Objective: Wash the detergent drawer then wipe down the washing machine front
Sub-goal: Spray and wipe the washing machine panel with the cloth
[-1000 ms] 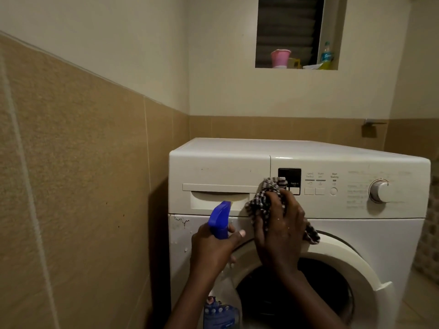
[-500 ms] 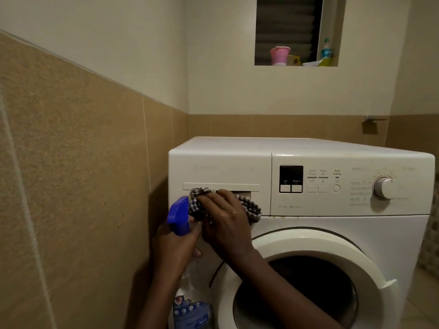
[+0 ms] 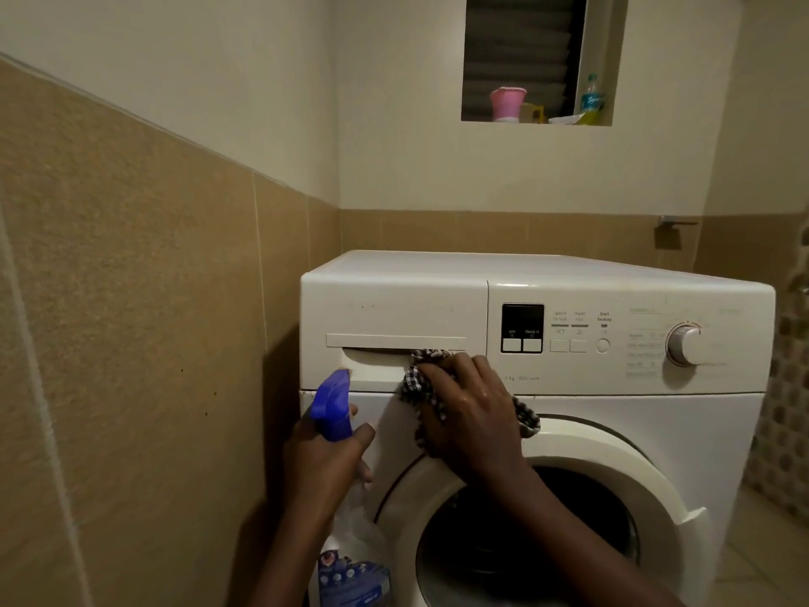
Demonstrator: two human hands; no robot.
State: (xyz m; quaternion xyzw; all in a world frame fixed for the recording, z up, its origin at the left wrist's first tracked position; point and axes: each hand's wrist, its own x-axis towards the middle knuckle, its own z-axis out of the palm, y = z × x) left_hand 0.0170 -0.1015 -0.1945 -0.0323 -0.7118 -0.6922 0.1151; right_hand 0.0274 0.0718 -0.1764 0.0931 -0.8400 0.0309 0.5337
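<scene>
A white front-loading washing machine [image 3: 656,427] stands against the tiled wall. Its detergent drawer [image 3: 385,317] at the upper left is closed. My right hand [image 3: 470,414] presses a black-and-white checked cloth [image 3: 416,383] against the right end of the drawer's handle recess and the panel below it. My left hand [image 3: 328,462] grips a clear spray bottle with a blue trigger head [image 3: 330,403], held upright in front of the machine's left edge. The round door [image 3: 613,470] with its dark glass lies below my right forearm.
The brown tiled wall [image 3: 131,343] runs close along the machine's left side. The control panel carries a display [image 3: 522,328], buttons and a dial [image 3: 687,346]. A window niche [image 3: 538,59] above holds a pink cup and a bottle. Floor tiles show at the lower right.
My right hand swept the cloth left along the drawer recess, then back right to its right end. My left hand with the spray bottle shifted left and then slightly right.
</scene>
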